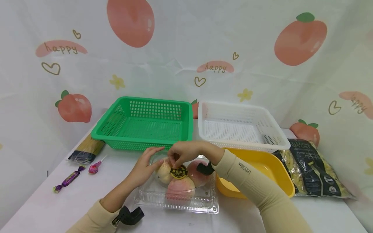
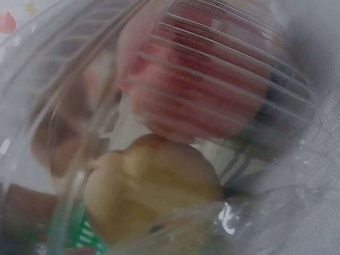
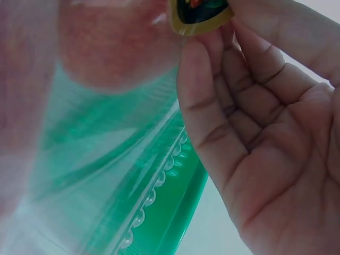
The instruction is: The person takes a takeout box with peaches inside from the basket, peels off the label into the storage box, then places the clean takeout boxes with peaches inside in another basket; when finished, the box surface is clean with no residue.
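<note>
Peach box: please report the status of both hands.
Left hand steadies clear peach box. Right hand pinches its black sticker. Nothing obstructs.

**Table layout, near to far**

Clamshell box (image 1: 177,194) at front centre, peaches (image 1: 180,187) inside. Tub (image 1: 279,171) just right of it; noodle bag (image 1: 314,168) further right. Two baskets (image 1: 145,123) (image 1: 242,124) side by side behind. Wrapped candies (image 1: 68,179) and spaghetti pack (image 1: 87,150) at left.
</note>
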Available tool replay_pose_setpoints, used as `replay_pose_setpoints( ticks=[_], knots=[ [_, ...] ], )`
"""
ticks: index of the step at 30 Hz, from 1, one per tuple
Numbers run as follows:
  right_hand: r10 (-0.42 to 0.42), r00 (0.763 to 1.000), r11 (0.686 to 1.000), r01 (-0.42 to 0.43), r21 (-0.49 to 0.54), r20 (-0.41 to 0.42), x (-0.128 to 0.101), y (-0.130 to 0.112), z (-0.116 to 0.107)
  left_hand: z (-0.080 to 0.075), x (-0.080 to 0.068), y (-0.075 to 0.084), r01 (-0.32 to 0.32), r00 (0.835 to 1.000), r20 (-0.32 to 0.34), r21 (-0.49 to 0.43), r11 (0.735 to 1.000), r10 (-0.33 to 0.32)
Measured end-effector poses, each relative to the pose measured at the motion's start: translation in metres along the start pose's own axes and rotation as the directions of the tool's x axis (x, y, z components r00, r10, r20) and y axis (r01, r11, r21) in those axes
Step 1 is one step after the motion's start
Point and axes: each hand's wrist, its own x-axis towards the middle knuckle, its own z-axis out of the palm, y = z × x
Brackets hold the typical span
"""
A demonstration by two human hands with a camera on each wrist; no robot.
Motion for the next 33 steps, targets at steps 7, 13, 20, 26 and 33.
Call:
replay_pose_setpoints(
  ticks=[7, 13, 20, 26, 33],
  knots=[
    [-0.005, 1.000, 1.000, 0.005, 0.029, 0.013, -0.0017, 0.0000, 0.0003, 0.0007, -0.0002, 0.0006, 0.007, 1.000, 0.005, -0.011, 1.000, -0.007],
    [-0.040, 0.999, 0.998, 0.040, 0.050, 0.002, -0.0038, 0.0022, 0.0005, 0.0003, -0.0001, 0.0005, -0.001, 1.000, -0.001, -0.001, 1.000, 0.001],
    [-0.037, 0.999, 0.999, 0.037, 0.000, -0.030, -0.0066, 0.0033, 0.0004, 0.0004, -0.0009, -0.0013, -0.019, 1.000, -0.006, -0.003, 1.000, 0.019],
    [0.005, 0.999, 1.000, -0.004, 0.018, -0.044, -0.0086, 0.0039, -0.0002, 0.0009, -0.0015, -0.0017, -0.020, 1.000, -0.005, -0.019, 1.000, 0.020],
    [-0.001, 0.999, 1.000, 0.001, 0.006, -0.048, -0.0079, 0.0070, 0.0016, 0.0004, -0.0010, -0.0009, -0.027, 1.000, -0.005, -0.021, 0.999, 0.027]
  ],
)
